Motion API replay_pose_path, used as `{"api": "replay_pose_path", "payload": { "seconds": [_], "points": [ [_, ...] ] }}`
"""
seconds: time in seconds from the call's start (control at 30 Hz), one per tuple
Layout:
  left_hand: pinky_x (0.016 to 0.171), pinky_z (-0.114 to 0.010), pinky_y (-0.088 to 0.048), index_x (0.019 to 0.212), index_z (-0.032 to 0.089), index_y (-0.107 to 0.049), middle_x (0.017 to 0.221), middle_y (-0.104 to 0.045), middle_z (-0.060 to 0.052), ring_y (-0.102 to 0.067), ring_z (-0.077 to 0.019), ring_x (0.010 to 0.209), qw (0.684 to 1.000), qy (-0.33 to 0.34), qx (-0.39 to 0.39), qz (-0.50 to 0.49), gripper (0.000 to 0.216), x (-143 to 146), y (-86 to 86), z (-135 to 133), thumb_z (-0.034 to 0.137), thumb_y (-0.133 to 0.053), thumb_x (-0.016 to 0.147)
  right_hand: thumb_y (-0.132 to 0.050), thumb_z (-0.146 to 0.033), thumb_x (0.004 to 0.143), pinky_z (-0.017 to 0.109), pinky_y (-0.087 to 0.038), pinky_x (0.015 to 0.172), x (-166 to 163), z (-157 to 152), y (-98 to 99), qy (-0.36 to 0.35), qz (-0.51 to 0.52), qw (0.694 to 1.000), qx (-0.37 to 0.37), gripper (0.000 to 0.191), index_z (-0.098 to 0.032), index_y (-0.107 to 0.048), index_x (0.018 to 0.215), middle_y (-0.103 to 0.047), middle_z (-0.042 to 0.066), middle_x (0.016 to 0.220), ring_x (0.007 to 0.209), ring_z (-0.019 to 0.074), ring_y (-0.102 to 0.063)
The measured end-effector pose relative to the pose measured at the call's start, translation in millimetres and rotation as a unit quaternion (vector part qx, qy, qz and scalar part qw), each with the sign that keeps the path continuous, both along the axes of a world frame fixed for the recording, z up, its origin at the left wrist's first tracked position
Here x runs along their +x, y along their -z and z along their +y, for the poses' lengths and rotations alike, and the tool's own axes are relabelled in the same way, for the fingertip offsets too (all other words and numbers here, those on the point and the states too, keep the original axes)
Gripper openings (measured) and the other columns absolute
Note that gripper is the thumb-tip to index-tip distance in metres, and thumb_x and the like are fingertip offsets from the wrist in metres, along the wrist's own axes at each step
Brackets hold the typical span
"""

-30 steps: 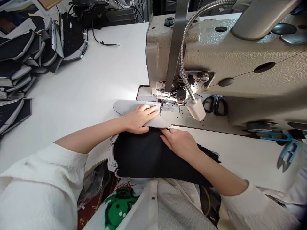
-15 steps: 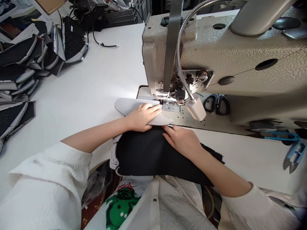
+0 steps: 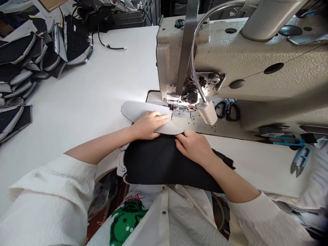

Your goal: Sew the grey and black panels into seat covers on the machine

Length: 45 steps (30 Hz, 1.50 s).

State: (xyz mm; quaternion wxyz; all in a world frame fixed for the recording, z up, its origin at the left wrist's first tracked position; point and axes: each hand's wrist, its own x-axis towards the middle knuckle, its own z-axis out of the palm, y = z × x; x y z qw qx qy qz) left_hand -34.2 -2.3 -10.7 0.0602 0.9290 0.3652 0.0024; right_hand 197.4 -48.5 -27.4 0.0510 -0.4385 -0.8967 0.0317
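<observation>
Under the presser foot of a sewing machine [image 3: 185, 106] lies the edge of a light grey mesh fabric piece [image 3: 139, 108] with a rounded left end. My left hand [image 3: 148, 125] rests flat on this piece, fingers stretched toward the needle area and just short of it. A black fabric panel [image 3: 153, 164] hangs below the grey piece toward my lap, with whitish bunched trim on its left side. At the grey piece's lower right corner, my right hand [image 3: 193, 145] pinches the fabric edge between thumb and fingers. The needle tip itself is hard to make out.
Black-handled scissors [image 3: 228, 109] lie on the machine bed behind the lamp head [image 3: 207, 112]. Blue thread snips [image 3: 300, 159] lie at right. Stacks of black and grey sewn pieces [image 3: 17, 51] cover the table's left side. A grey crate [image 3: 129, 18] stands at the back.
My left fingertips have drawn back slightly from the presser foot. My right hand stays at the fabric's corner. The view has shifted a little, and more white cloth shows at the right edge.
</observation>
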Motion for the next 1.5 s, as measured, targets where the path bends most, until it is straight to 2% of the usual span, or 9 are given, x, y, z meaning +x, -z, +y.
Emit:
{"api": "replay_pose_path", "payload": {
  "seconds": [0.3, 0.47, 0.7, 0.8, 0.9, 1.03, 1.17, 1.3, 1.5],
  "points": [
    [0.09, -0.038, -0.041, 0.131, 0.015, -0.048, 0.137, -0.05, -0.007, -0.048, -0.0246, 0.111, 1.0, 0.008, 0.021, 0.009, 0.057, 4, 3.7, 5, 0.008, -0.047, 0.074, -0.035, -0.03, 0.094, 0.028, -0.016, 0.052, 1, -2, -2.6, 0.036, 0.003, 0.999, -0.006, 0.032, -0.023, -0.065, 0.102, -0.053, 0.002, 0.07, 0.062, 0.014, -0.047],
    [0.093, -0.039, -0.04, 0.131, 0.017, -0.051, 0.136, -0.051, -0.007, -0.046, -0.0253, 0.113, 0.998, 0.027, 0.046, 0.017, 0.055, 3, 6.8, 27, 0.007, -0.045, 0.078, -0.032, -0.034, 0.095, 0.028, -0.014, 0.05, 2, 11, -6.9, 0.051, -0.04, 0.998, -0.024, 0.036, -0.026, -0.061, 0.115, -0.055, 0.003, 0.073, 0.06, 0.0143, -0.048],
    [0.087, -0.036, -0.041, 0.127, 0.031, -0.056, 0.116, -0.061, -0.007, -0.053, -0.0231, 0.105, 0.989, 0.084, 0.108, 0.052, 0.048, -12, 15.6, 69, 0.011, -0.048, 0.083, -0.032, -0.036, 0.094, 0.028, -0.016, 0.051, -9, 32, -20.1, 0.055, -0.086, 0.993, -0.063, 0.04, -0.029, -0.057, 0.124, -0.06, 0.008, 0.086, 0.072, 0.017, -0.057],
    [0.089, -0.035, -0.041, 0.126, 0.033, -0.056, 0.117, -0.062, -0.005, -0.054, -0.0209, 0.105, 0.984, 0.115, 0.119, 0.063, 0.049, -15, 11.9, 84, 0.01, -0.048, 0.083, -0.033, -0.035, 0.093, 0.028, -0.018, 0.05, -12, 37, -22.3, 0.06, -0.085, 0.991, -0.083, 0.042, -0.029, -0.054, 0.129, -0.061, 0.009, 0.092, 0.075, 0.0176, -0.059],
    [0.087, -0.033, -0.042, 0.121, 0.03, -0.059, 0.114, -0.063, -0.005, -0.056, -0.0197, 0.103, 0.982, 0.129, 0.112, 0.08, 0.044, -7, 0.5, 80, 0.01, -0.047, 0.084, -0.036, -0.035, 0.093, 0.027, -0.025, 0.052, -9, 41, -23.4, 0.041, -0.071, 0.99, -0.117, 0.043, -0.025, -0.052, 0.131, -0.061, 0.009, 0.094, 0.077, 0.0188, -0.06],
    [0.079, -0.031, -0.044, 0.111, 0.018, -0.063, 0.103, -0.062, -0.009, -0.057, -0.0222, 0.096, 0.988, 0.052, 0.119, 0.084, 0.028, 17, -8.9, 44, 0.018, -0.049, 0.086, -0.043, -0.032, 0.091, 0.025, -0.04, 0.064, 3, 46, -23.4, 0.016, 0.007, 0.982, -0.186, 0.044, -0.024, -0.05, 0.134, -0.063, 0.007, 0.098, 0.086, 0.0189, -0.061],
    [0.064, -0.026, -0.043, 0.108, 0.018, -0.063, 0.086, -0.055, -0.006, -0.054, -0.0167, 0.077, 0.994, -0.023, 0.099, 0.027, 0.03, 23, 6.7, 20, 0.015, -0.039, 0.09, -0.045, -0.028, 0.091, 0.026, -0.046, 0.074, 12, 49, -19.5, -0.007, 0.088, 0.973, -0.211, 0.04, -0.024, -0.055, 0.13, -0.065, 0.006, 0.104, 0.094, 0.0187, -0.061],
    [0.064, -0.024, -0.045, 0.107, 0.019, -0.066, 0.084, -0.054, -0.005, -0.052, -0.0148, 0.074, 0.995, -0.026, 0.094, -0.007, 0.033, 10, 22.9, 32, 0.015, -0.038, 0.09, -0.043, -0.025, 0.091, 0.028, -0.048, 0.079, 8, 52, -13.5, -0.02, 0.124, 0.969, -0.211, 0.038, -0.021, -0.058, 0.126, -0.067, 0.007, 0.104, 0.095, 0.0188, -0.062],
    [0.087, -0.028, -0.048, 0.111, 0.026, -0.066, 0.108, -0.062, -0.003, -0.057, -0.0172, 0.099, 0.995, -0.035, 0.092, -0.024, 0.032, 9, 14.5, 48, 0.018, -0.043, 0.091, -0.04, -0.021, 0.089, 0.03, -0.05, 0.085, 6, 59, -11.4, -0.045, 0.183, 0.957, -0.22, 0.041, -0.02, -0.059, 0.126, -0.068, 0.006, 0.108, 0.098, 0.0185, -0.063]
  ]
}}
